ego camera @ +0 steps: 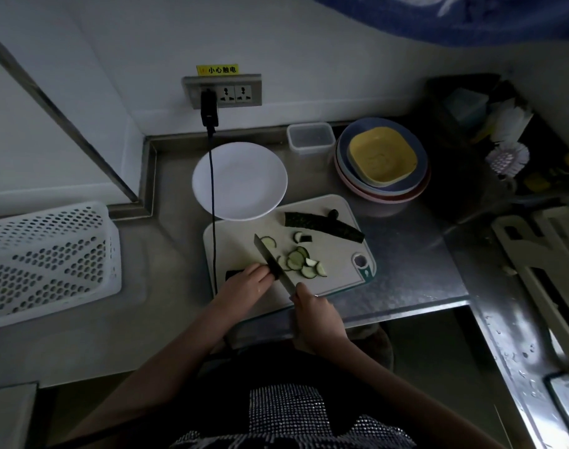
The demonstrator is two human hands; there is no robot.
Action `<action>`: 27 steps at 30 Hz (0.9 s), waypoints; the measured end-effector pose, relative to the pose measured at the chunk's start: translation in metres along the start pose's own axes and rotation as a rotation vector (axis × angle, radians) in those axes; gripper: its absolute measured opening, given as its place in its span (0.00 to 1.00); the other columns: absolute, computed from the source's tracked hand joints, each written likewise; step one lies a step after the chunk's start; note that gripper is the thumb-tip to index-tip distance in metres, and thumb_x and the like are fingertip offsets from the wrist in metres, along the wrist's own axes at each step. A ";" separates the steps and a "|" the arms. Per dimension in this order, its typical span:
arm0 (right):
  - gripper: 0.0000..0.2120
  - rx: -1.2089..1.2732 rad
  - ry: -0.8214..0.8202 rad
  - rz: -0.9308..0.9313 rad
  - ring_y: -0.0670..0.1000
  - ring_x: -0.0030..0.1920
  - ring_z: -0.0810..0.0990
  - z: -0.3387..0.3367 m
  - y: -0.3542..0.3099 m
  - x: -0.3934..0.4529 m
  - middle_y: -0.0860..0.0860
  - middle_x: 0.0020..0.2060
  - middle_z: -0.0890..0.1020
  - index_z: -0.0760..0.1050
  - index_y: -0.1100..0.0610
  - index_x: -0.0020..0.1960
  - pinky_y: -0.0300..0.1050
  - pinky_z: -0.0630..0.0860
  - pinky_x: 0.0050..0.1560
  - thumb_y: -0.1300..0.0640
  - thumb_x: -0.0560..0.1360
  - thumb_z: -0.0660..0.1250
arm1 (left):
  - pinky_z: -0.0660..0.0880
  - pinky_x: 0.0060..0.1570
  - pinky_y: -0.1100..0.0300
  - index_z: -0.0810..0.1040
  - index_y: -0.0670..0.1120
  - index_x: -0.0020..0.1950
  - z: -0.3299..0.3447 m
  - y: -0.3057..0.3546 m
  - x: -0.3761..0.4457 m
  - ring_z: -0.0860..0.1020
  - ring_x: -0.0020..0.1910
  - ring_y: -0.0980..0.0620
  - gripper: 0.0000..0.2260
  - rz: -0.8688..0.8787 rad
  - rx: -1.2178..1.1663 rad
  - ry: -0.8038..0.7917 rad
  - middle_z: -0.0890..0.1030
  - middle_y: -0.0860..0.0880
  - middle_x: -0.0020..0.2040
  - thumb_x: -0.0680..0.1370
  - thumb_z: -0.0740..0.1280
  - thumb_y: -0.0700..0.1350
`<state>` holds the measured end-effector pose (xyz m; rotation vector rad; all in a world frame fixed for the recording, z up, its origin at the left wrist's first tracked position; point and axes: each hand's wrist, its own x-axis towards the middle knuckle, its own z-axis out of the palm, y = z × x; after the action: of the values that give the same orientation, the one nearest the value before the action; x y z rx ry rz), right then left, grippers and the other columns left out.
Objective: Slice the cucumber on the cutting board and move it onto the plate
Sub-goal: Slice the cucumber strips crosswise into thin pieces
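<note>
A dim kitchen counter is seen from above, from a camera worn on a person's head. At the centre lies a pale cutting board (244,251) with a green corner.

The left hand (249,281) is laid on the board's near left part, fingers curled down over a dark piece of cucumber (233,273), of which only the left end is seen poking out beyond the hand. The fingertips are set right against the flat of a knife (272,262).

The right hand (315,314) is closed around the knife's handle at the board's near edge; the handle itself is hidden inside the grip. The blade is angled away and to the left, its edge down at the cucumber piece just beside the left fingertips.

To the right of the blade, a loose cluster of cut slices (301,260) is scattered on the board, some overlapping. One slice (269,242) is seen at the far side of the blade. Along the board's far edge lies a long dark half cucumber (322,225).

A white plate (244,176) is set just beyond the board's far left corner, with no cucumber on it. A black cable (213,189) hangs from a wall socket (223,91) across the plate's left side and the board's left edge.

To the right of the plate a stack of coloured bowls (382,160) is seen, with a clear container (310,137) beside it. A white perforated basket (47,260) stands well to the left.
</note>
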<state>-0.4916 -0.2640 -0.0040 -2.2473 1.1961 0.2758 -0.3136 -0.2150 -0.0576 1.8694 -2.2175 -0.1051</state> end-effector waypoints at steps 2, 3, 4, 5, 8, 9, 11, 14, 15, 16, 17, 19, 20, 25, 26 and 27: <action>0.10 -0.025 -0.013 -0.003 0.63 0.52 0.79 0.000 -0.001 0.000 0.62 0.50 0.81 0.64 0.57 0.57 0.52 0.72 0.44 0.51 0.83 0.52 | 0.79 0.36 0.57 0.82 0.40 0.52 0.000 0.000 0.000 0.71 0.51 0.49 0.18 -0.001 -0.006 0.001 0.80 0.45 0.48 0.70 0.56 0.40; 0.11 -0.040 -0.016 -0.007 0.63 0.52 0.79 0.000 -0.001 0.000 0.61 0.50 0.81 0.64 0.57 0.58 0.52 0.73 0.44 0.51 0.83 0.52 | 0.79 0.36 0.57 0.81 0.40 0.53 0.000 -0.001 -0.001 0.71 0.51 0.49 0.18 0.000 -0.009 0.001 0.80 0.45 0.48 0.70 0.56 0.40; 0.11 -0.052 -0.017 -0.013 0.63 0.52 0.79 0.000 -0.001 0.000 0.61 0.50 0.81 0.64 0.57 0.58 0.52 0.73 0.44 0.51 0.83 0.51 | 0.79 0.36 0.57 0.81 0.40 0.53 0.001 -0.002 -0.001 0.71 0.51 0.49 0.18 0.001 -0.011 0.000 0.80 0.45 0.48 0.70 0.56 0.40; 0.11 -0.060 -0.018 -0.018 0.63 0.52 0.79 0.000 0.000 0.000 0.61 0.50 0.81 0.64 0.57 0.58 0.52 0.73 0.44 0.51 0.83 0.51 | 0.79 0.36 0.57 0.81 0.40 0.53 0.001 -0.002 -0.001 0.71 0.51 0.49 0.18 0.002 -0.012 -0.001 0.80 0.45 0.48 0.70 0.56 0.39; 0.11 -0.074 -0.022 -0.025 0.63 0.52 0.79 -0.001 -0.001 0.000 0.61 0.50 0.81 0.63 0.57 0.59 0.52 0.73 0.44 0.51 0.83 0.51 | 0.79 0.35 0.58 0.82 0.41 0.53 0.000 -0.001 -0.001 0.70 0.51 0.49 0.19 -0.003 -0.013 0.004 0.80 0.45 0.48 0.69 0.56 0.39; 0.11 -0.083 -0.019 -0.029 0.63 0.52 0.80 -0.001 -0.001 0.000 0.61 0.50 0.81 0.63 0.57 0.59 0.52 0.73 0.45 0.51 0.83 0.51 | 0.79 0.35 0.58 0.82 0.41 0.53 0.000 -0.001 -0.001 0.70 0.51 0.49 0.18 -0.004 -0.015 0.010 0.80 0.45 0.48 0.69 0.56 0.39; 0.11 -0.111 -0.018 -0.040 0.62 0.52 0.80 0.000 -0.002 0.000 0.60 0.50 0.81 0.63 0.57 0.60 0.52 0.73 0.45 0.52 0.83 0.51 | 0.79 0.35 0.58 0.82 0.40 0.52 -0.001 0.000 -0.001 0.70 0.51 0.49 0.17 -0.001 -0.017 0.022 0.80 0.45 0.47 0.69 0.58 0.39; 0.11 -0.148 -0.019 -0.046 0.62 0.51 0.80 0.002 -0.002 0.001 0.59 0.50 0.81 0.63 0.57 0.62 0.51 0.74 0.44 0.53 0.83 0.50 | 0.79 0.34 0.58 0.81 0.40 0.50 -0.001 0.000 -0.001 0.70 0.50 0.49 0.16 -0.002 -0.020 0.042 0.80 0.44 0.46 0.69 0.57 0.39; 0.11 -0.152 -0.025 -0.040 0.62 0.51 0.80 0.003 -0.003 0.002 0.59 0.50 0.81 0.63 0.57 0.62 0.51 0.74 0.44 0.54 0.83 0.51 | 0.79 0.34 0.58 0.81 0.40 0.49 -0.001 0.001 -0.001 0.70 0.49 0.49 0.16 -0.006 -0.021 0.048 0.80 0.44 0.45 0.69 0.56 0.39; 0.10 -0.156 -0.034 -0.029 0.61 0.51 0.80 0.004 -0.003 0.003 0.59 0.51 0.81 0.62 0.57 0.62 0.51 0.74 0.44 0.55 0.83 0.51 | 0.79 0.33 0.58 0.81 0.40 0.48 -0.001 0.000 -0.001 0.70 0.49 0.48 0.16 -0.012 -0.021 0.054 0.80 0.44 0.45 0.69 0.56 0.38; 0.09 -0.160 -0.047 -0.013 0.61 0.52 0.80 0.004 -0.004 0.004 0.59 0.51 0.81 0.62 0.57 0.62 0.51 0.74 0.45 0.58 0.82 0.52 | 0.79 0.33 0.57 0.80 0.40 0.48 0.000 0.000 -0.001 0.70 0.49 0.48 0.15 -0.015 -0.023 0.060 0.79 0.44 0.45 0.69 0.56 0.38; 0.11 -0.162 -0.068 0.014 0.62 0.52 0.80 0.004 -0.005 0.005 0.60 0.52 0.80 0.62 0.57 0.62 0.52 0.74 0.45 0.62 0.80 0.53 | 0.79 0.33 0.56 0.78 0.39 0.48 0.001 0.000 -0.001 0.71 0.49 0.48 0.13 -0.013 -0.032 0.073 0.78 0.43 0.47 0.69 0.56 0.37; 0.11 -0.165 -0.072 0.021 0.62 0.53 0.80 0.004 -0.005 0.006 0.60 0.52 0.80 0.62 0.57 0.62 0.52 0.74 0.46 0.63 0.80 0.53 | 0.79 0.33 0.56 0.77 0.39 0.48 0.002 0.000 -0.002 0.71 0.49 0.47 0.13 -0.009 -0.035 0.083 0.77 0.43 0.47 0.69 0.56 0.37; 0.11 -0.165 -0.061 0.014 0.62 0.52 0.80 0.004 -0.003 0.006 0.59 0.51 0.80 0.62 0.56 0.61 0.51 0.73 0.44 0.63 0.79 0.53 | 0.79 0.32 0.57 0.74 0.40 0.50 0.005 -0.002 -0.002 0.70 0.49 0.47 0.13 0.029 -0.035 0.136 0.75 0.43 0.49 0.67 0.62 0.35; 0.11 -0.165 -0.055 0.011 0.62 0.52 0.80 0.004 -0.002 0.005 0.59 0.51 0.80 0.62 0.56 0.61 0.51 0.73 0.43 0.63 0.80 0.53 | 0.79 0.31 0.57 0.74 0.40 0.50 0.005 -0.001 -0.003 0.70 0.49 0.47 0.13 0.033 -0.031 0.137 0.77 0.42 0.47 0.67 0.62 0.35; 0.10 -0.158 -0.038 0.008 0.61 0.51 0.80 0.004 -0.001 0.005 0.59 0.51 0.80 0.62 0.57 0.61 0.51 0.72 0.43 0.62 0.80 0.53 | 0.78 0.30 0.57 0.74 0.40 0.50 0.005 -0.001 -0.003 0.70 0.48 0.47 0.12 0.030 -0.022 0.138 0.78 0.43 0.46 0.67 0.63 0.35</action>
<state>-0.4879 -0.2648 -0.0087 -2.3609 1.2009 0.4281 -0.3136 -0.2128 -0.0631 1.7746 -2.1419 0.0045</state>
